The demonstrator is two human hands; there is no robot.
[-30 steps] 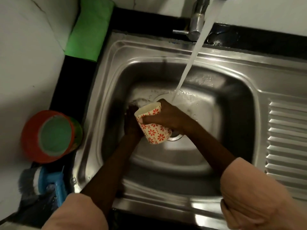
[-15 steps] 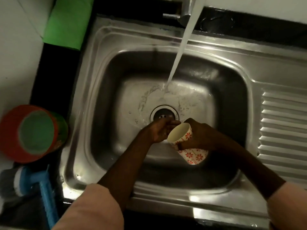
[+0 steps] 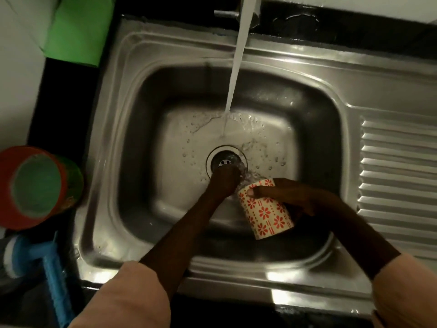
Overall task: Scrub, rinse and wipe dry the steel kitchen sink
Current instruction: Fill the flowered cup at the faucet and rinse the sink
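Observation:
The steel sink (image 3: 132, 129) fills the view, its basin wet, with a round drain (image 3: 225, 159) in the middle. A stream of tap water (image 3: 236, 74) falls onto the basin floor behind the drain. My right hand (image 3: 295, 197) grips a white cup with red flower prints (image 3: 267, 214), tilted so that water pours from its mouth. My left hand (image 3: 223, 183) is under that pour at the drain's near edge, fingers curled with nothing visible in them.
A green cloth (image 3: 73, 31) lies at the sink's back left corner. An orange tub of green paste (image 3: 35, 185) stands on the left counter, with a blue-handled brush (image 3: 47, 263) below it. The ribbed draining board (image 3: 397, 181) lies to the right.
Both hands have moved from under the tap stream toward the near right of the basin. The cup has tipped over further and now pours water onto my left hand.

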